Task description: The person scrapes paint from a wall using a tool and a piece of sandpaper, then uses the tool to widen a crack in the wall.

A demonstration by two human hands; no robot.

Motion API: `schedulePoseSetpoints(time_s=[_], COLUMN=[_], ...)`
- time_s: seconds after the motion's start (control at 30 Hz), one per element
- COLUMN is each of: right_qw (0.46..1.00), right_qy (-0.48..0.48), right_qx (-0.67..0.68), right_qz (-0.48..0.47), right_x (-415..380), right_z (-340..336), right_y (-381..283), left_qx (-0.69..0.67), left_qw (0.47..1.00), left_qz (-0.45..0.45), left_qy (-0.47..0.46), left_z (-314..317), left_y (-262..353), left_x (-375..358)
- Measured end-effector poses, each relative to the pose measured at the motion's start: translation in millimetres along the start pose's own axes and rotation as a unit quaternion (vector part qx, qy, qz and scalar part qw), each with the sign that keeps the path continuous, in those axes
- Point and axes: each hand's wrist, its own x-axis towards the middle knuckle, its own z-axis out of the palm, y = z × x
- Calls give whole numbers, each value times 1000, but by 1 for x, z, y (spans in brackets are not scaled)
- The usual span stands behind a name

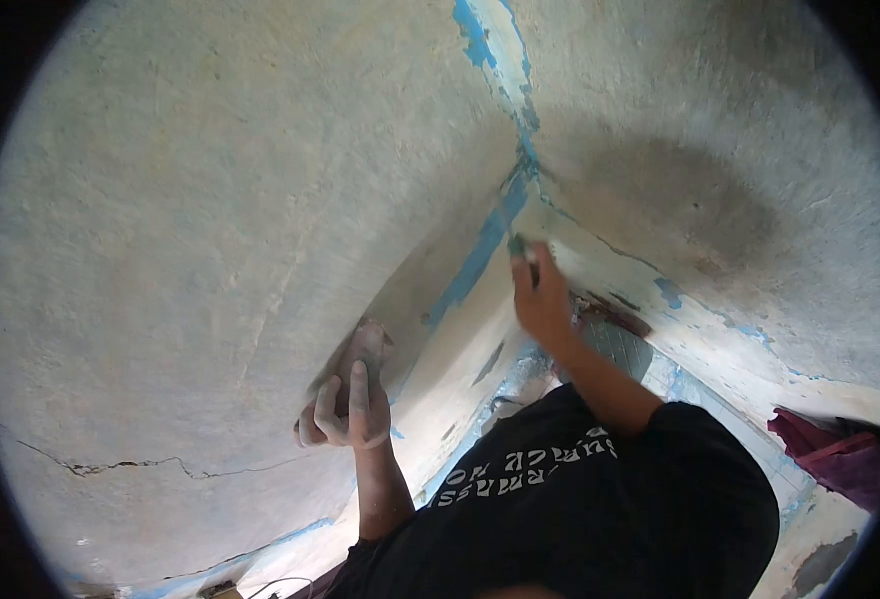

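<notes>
My right hand [542, 295] is closed around the handle of a thin scraper [516, 245], partly blurred. Its narrow end points up to the corner where two plastered walls meet, over a strip of blue paint [480, 250]. Lower on the left, my dust-covered left hand [353, 409] has its fingers curled over a dusty, pinkish-brown piece [368, 344]. This piece lies close against the left wall [180, 250]; I cannot make out its kind, and my fingers hide part of it.
Blue patches and a crack [620, 255] run along the right wall [660, 90]. Another crack [120, 466] crosses the lower left wall. Maroon cloth [840, 459] hangs at the right. A greenish panel [615, 349] stands below my right arm, and a cable [280, 581] shows at the bottom left.
</notes>
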Motion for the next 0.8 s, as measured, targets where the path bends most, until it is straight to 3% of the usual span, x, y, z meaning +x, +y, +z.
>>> schedulePoseSetpoints(time_s=[0.1,0.2,0.33,0.4,0.8], right_qw=[999,999,999,999,1000], right_qy=[-31,11,11,-44,6], right_qx=[40,15,-1,8,-22], right_qz=[-6,27,-53,12,3], right_x=[5,23,4,7,19], right_z=[-3,-17,-6,-16,-11], right_y=[3,2,5,-6,8], left_qx=[6,3,8,6,10], left_qw=[1000,1000,1000,1000,1000], left_qz=[-6,-16,-22,-20,-16], left_qy=[-1,-12,4,11,-21], left_z=[2,0,4,7,-8], left_y=[-1,-1,-1,0,2], left_x=[-1,-8,-4,-3,-2])
